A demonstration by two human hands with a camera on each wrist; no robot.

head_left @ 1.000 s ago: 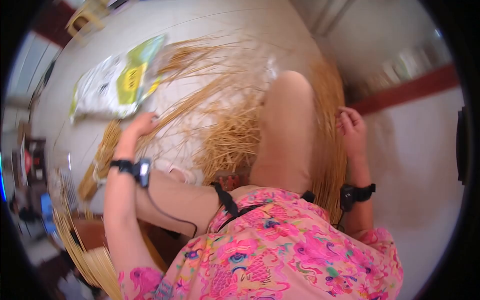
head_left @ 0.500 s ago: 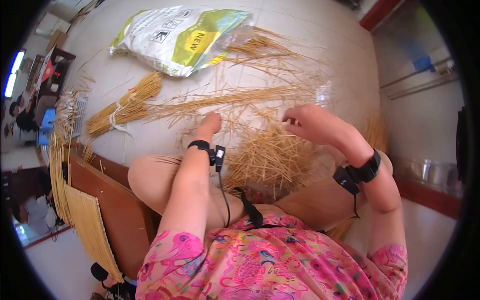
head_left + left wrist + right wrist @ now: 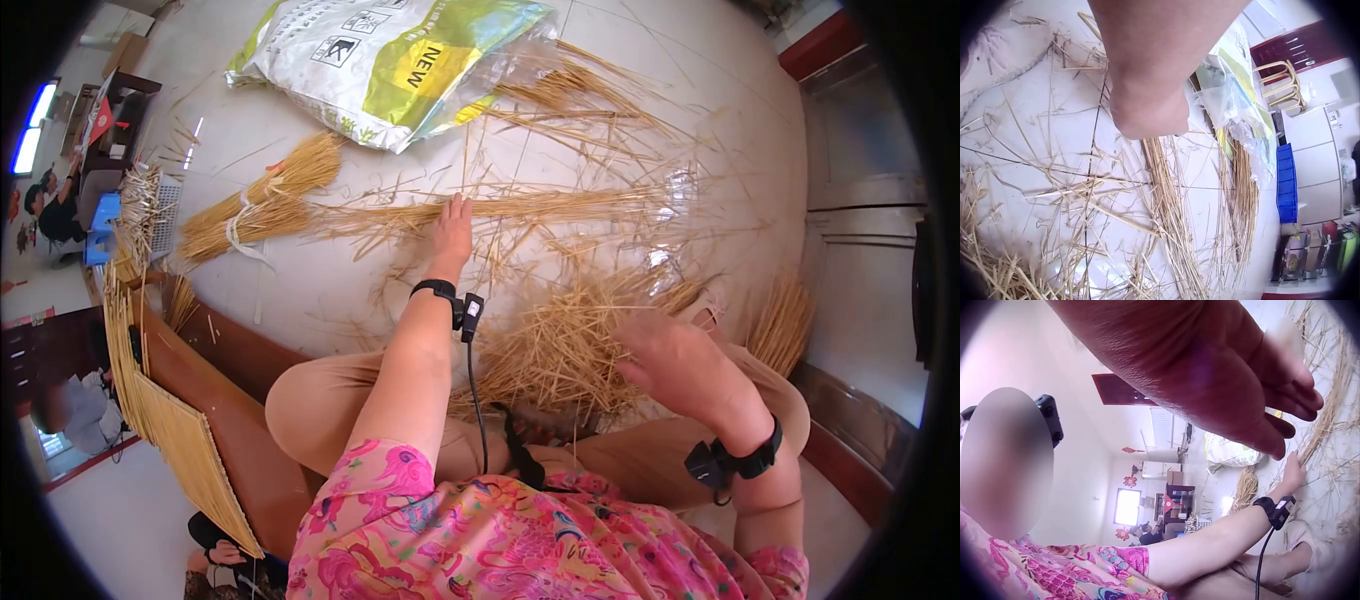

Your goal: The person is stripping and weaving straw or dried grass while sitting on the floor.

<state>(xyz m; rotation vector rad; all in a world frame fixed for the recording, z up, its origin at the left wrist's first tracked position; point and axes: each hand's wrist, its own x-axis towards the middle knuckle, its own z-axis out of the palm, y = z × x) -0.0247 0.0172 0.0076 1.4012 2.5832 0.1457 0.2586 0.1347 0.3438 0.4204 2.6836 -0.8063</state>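
— Where do the long straws (image 3: 570, 207) lie from the fingers?
— They lie on the floor (image 3: 395, 170), directly under the fingers of the left hand (image 3: 453, 240). Their long axis goes from left to right in front of the person, so the fingers are across it, not along it
— And how are these fingers?
— They look almost straight and a little apart, touching the straws from above. The thumb is hidden, so I cannot tell if anything is pinched below
— Is the right hand (image 3: 675, 365) also near?
— Less near. It is above the loose pile (image 3: 550, 345), on the body side of the long straws. Its fingers are half open, softly bent, and I see nothing in them
— So the left hand is the nearer one?
— Yes, in my judgement the crossing angle at this hand matters most
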